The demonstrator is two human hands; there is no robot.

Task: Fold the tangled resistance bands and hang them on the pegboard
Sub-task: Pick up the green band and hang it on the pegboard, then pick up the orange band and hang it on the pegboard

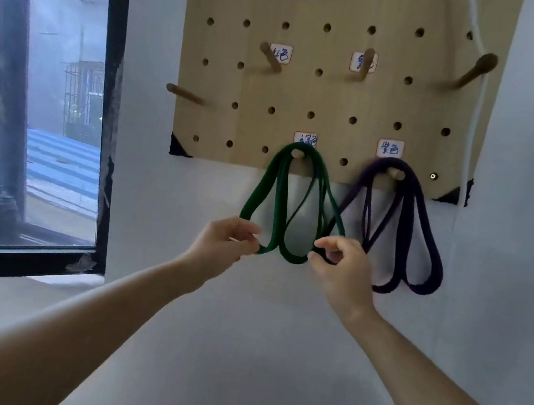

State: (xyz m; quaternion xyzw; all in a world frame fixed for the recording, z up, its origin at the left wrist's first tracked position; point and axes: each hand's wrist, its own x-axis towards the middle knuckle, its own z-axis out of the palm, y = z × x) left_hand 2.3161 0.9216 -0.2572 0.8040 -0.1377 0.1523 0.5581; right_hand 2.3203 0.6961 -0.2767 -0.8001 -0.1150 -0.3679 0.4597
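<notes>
Pegboard hanging on wall, holes running in rows. Green band draping in folded loops over bottom-row peg, under label. Purple band hanging likewise from second peg to right, under second label. Near loops meeting between the two. Five more pegs jutting out higher up. White cord trailing down right edge.

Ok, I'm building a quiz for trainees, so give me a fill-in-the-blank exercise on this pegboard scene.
1. The green band hangs from a peg in the ____ row of the pegboard.
2. The purple band hangs to the ____ of the green band.
3. The left hand and the right hand both pinch the lower loops of the ____ band.
Missing words: bottom; right; green.
</notes>
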